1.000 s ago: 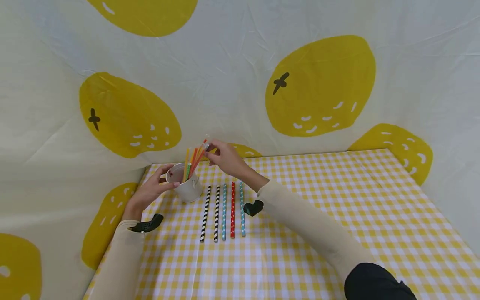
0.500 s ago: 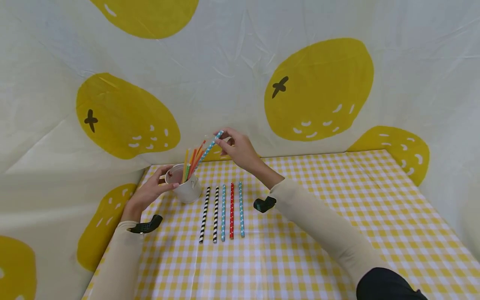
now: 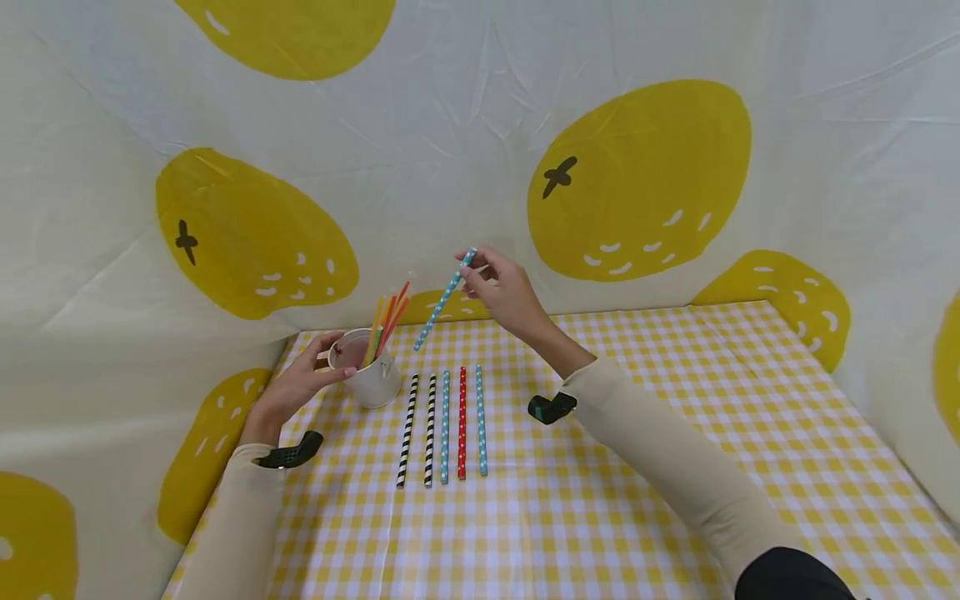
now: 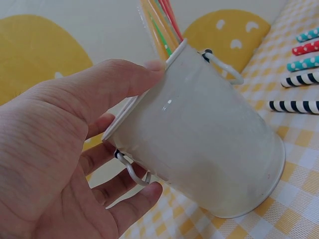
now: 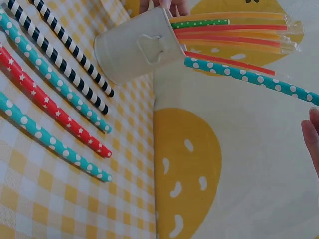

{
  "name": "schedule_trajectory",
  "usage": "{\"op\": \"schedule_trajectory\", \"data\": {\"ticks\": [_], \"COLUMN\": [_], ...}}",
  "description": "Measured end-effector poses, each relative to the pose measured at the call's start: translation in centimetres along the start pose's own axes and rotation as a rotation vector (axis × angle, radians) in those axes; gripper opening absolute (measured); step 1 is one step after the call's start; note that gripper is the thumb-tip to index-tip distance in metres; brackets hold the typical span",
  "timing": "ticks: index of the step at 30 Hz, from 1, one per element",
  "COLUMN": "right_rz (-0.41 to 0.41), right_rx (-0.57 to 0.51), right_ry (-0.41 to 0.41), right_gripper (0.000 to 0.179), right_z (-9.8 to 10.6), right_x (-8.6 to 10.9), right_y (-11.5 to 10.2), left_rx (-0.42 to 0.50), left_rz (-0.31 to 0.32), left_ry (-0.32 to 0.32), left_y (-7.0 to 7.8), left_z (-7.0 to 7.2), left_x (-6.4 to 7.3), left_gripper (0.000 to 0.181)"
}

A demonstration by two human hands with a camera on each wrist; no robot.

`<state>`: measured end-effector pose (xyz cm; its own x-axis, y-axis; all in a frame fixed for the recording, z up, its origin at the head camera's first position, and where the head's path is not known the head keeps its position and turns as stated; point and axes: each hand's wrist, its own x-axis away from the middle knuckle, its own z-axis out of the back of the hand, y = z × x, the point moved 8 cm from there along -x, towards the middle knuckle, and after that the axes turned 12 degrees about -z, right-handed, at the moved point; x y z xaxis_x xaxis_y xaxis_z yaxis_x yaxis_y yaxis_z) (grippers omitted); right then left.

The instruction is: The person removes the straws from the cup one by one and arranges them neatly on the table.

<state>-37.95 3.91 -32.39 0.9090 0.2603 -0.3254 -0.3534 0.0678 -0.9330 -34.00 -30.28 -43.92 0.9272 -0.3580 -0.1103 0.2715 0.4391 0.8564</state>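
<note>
Blue dotted straw [image 3: 444, 300]: pinched near its upper end by the right hand [image 3: 512, 293], tilted, off the table [image 3: 750, 392] near its far edge. Left hand [image 3: 303, 375] grips the cup [image 3: 377, 385] by its rim, near the far left corner. Five straws [image 3: 445, 427] lie side by side.

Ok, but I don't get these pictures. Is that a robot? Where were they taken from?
No robot: just a person's two bare hands, the left grip and the right grip. The wide picture looks down from the head; the two close ones come from the wrists. The left grip holds a white bucket with thin straws in it. The right grip holds a blue dotted straw in the air. On the checked tablecloth lie five more: two striped straws, two blue ones and one red one.
</note>
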Motion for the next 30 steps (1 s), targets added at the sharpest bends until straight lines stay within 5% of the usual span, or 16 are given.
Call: {"op": "schedule_trajectory", "data": {"ticks": [7,20,30], "right_rz": [-0.051,-0.273,-0.314], "right_rx": [-0.015,0.04,0.018], "right_ry": [-0.025,-0.064,-0.051], "right_gripper": [0.029,0.037,0.045], "right_z": [0.9,1.9,2.6], "right_x": [0.5,1.6,2.6], "right_y": [1.2,5.4,7.7], "left_rx": [-0.009,-0.011,-0.011], "left_rz": [-0.007,0.0,0.006], "left_ry": [0.01,0.009,0.009], "left_y": [0.1,0.2,0.1], "left_z": [0.0,-0.1,-0.2], "left_x": [0.1,0.3,0.2], "left_gripper": [0.083,0.082,0.084]}}
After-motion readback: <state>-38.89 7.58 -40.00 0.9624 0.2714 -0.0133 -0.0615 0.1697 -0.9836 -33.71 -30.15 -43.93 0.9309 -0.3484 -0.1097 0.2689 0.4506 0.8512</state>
